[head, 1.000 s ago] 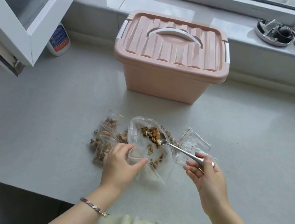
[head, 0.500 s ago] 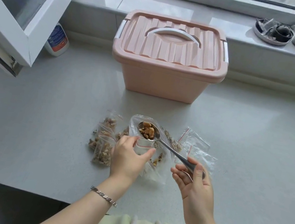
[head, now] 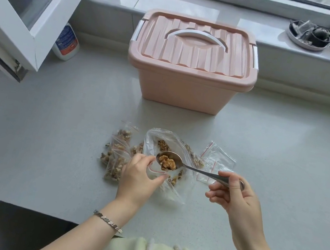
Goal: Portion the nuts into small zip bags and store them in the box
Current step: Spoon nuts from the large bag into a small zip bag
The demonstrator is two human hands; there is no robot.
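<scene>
On the bench [head: 50, 127], filled small zip bags [head: 116, 158] lie at the left. Beside them the left hand [head: 139, 179] pinches an open small bag [head: 153, 169] with curled fingers. The spoon [head: 195, 170] of nuts [head: 167, 162] hovers at its mouth, its handle clamped in the fingers of the right hand [head: 235, 197]. The lidded box [head: 188, 85] stands behind.

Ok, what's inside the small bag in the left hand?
The small bag shows no nuts at its mouth; the loaded spoon is above. The left hand covers its lower part.
</scene>
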